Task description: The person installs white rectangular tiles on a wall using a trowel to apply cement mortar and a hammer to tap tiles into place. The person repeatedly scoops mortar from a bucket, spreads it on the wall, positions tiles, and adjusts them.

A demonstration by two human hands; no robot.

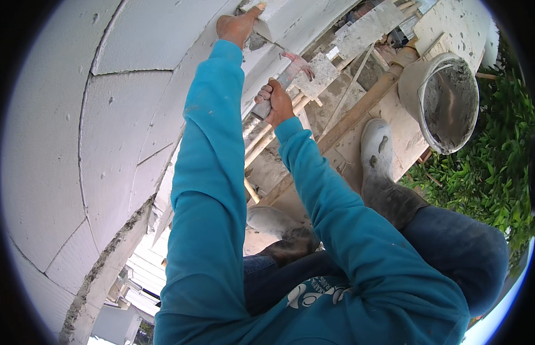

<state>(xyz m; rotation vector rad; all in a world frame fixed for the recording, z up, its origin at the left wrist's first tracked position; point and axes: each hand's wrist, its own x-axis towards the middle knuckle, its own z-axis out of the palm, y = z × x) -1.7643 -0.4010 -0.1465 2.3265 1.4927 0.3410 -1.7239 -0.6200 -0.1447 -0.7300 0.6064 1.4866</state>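
My left hand (239, 26) rests against the white block wall (129, 109), at the corner of a white block (285, 17). Its thumb stretches out to the right and the other fingers are partly hidden. Grey mortar (256, 41) shows just below that hand. Closer to me, my right hand (274, 102) is closed around the grey handle of a hammer (299, 66). The hammer's reddish, worn head points up and to the right, a short way from the wall face.
A mortar-smeared bucket (420, 95) stands at the right on the plank platform (405, 135). Bamboo poles (371, 95) run across beneath. My boots (377, 155) are on the planks. Green foliage (474, 190) lies beyond the platform. Mortar-spotted boards (368, 26) lie at the far end.
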